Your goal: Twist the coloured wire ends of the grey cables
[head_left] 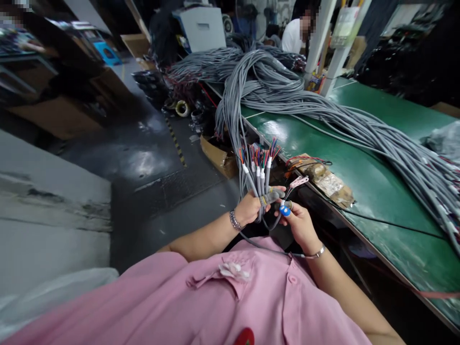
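My left hand (251, 207), with grey coverings on some fingers, is closed around a bundle of grey cables (258, 184). Their upper ends stand up from the fist, with white sleeves and fanned-out coloured wires (264, 155). Just to the right, my right hand (301, 224) pinches the end of one grey cable that loops up from below the bundle. A blue rounded thing (284, 211) sits at the right thumb tip; whether it is worn or held I cannot make out. A pinkish-white connector (299, 181) on thin wires sticks out above the right fingers.
A green-topped table (359, 191) runs along the right, bearing a thick heap of grey cables (266, 76). At its near edge lies a taped cardboard piece (327, 179). A cardboard box (219, 155) stands below. A person in white (293, 36) is at the back.
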The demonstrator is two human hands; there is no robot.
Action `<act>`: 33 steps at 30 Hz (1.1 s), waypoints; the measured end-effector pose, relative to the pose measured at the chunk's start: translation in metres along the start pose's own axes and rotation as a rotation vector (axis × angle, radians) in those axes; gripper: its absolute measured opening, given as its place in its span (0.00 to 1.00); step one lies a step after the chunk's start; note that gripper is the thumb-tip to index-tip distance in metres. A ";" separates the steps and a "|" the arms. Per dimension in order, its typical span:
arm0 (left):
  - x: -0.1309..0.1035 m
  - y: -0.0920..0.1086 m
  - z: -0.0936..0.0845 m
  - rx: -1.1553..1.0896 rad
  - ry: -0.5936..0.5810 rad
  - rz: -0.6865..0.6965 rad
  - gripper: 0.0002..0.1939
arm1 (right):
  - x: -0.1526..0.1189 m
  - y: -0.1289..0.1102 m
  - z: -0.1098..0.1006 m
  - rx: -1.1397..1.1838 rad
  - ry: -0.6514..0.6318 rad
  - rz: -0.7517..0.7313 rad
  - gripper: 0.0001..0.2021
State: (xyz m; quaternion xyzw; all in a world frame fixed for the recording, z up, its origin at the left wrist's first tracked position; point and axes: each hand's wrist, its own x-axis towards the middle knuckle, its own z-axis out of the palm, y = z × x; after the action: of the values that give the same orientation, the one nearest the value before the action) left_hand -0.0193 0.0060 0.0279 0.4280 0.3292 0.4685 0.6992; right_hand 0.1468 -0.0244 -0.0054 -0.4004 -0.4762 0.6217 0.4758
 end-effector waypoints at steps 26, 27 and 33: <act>0.013 -0.024 -0.004 0.280 0.087 -0.052 0.13 | 0.012 -0.014 -0.028 -0.219 0.135 -0.010 0.13; 0.011 -0.025 -0.003 0.299 0.076 -0.048 0.14 | 0.011 -0.016 -0.025 -0.211 0.126 -0.014 0.14; 0.002 -0.029 0.006 0.276 0.053 -0.093 0.14 | 0.010 -0.017 -0.007 -0.112 0.022 0.000 0.11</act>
State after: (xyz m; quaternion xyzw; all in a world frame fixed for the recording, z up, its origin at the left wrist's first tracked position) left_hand -0.0025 0.0000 0.0041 0.4917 0.4285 0.3970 0.6457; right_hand 0.1549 -0.0118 0.0094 -0.4332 -0.5052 0.5896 0.4578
